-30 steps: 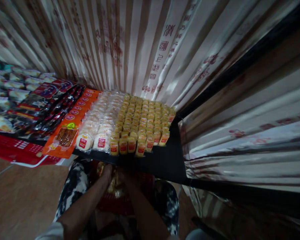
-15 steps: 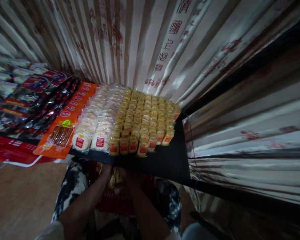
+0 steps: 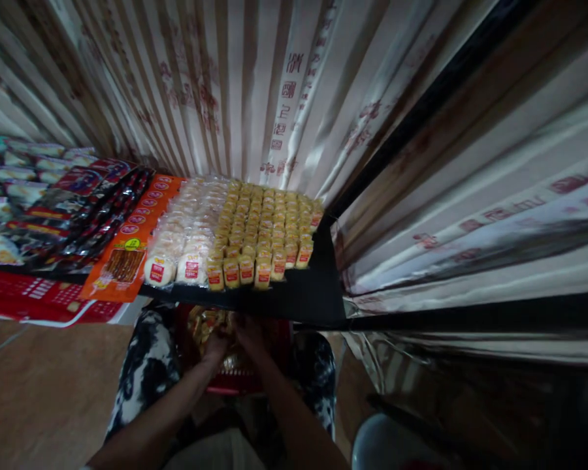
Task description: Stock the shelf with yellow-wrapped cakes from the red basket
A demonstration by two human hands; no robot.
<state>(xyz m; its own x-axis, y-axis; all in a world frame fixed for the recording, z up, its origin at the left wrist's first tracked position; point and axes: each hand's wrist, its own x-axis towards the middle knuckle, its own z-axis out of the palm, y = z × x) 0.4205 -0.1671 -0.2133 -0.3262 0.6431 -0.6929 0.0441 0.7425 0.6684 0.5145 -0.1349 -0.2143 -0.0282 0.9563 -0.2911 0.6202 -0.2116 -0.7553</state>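
A red basket (image 3: pixel 235 382) rests between the knees under the shelf's front edge, with small shiny gold-wrapped packets (image 3: pixel 206 324) in it. My left hand (image 3: pixel 217 344) reaches in among these packets. Close beside it, my right hand (image 3: pixel 247 333) is also in the basket, partly under the shelf edge. The fingers of both hands are dim and mostly hidden, so any hold on a packet cannot be made out. Above them, rows of small yellow packaged cakes (image 3: pixel 259 238) stand on the black shelf (image 3: pixel 308 294).
Left of the cakes lie round white packaged pastries (image 3: pixel 191 241), an orange snack packet (image 3: pixel 122 261), dark packets (image 3: pixel 83 202) and white pouches (image 3: pixel 24 183). A red bag (image 3: pixel 53 297) hangs at the front edge. Pleated curtains (image 3: pixel 255 85) stand behind and right. A pale rounded object (image 3: pixel 387 444) is lower right.
The view has shifted, so the shelf goods appear further left and more of the basket shows. Both hands remain in the basket among the gold packets.
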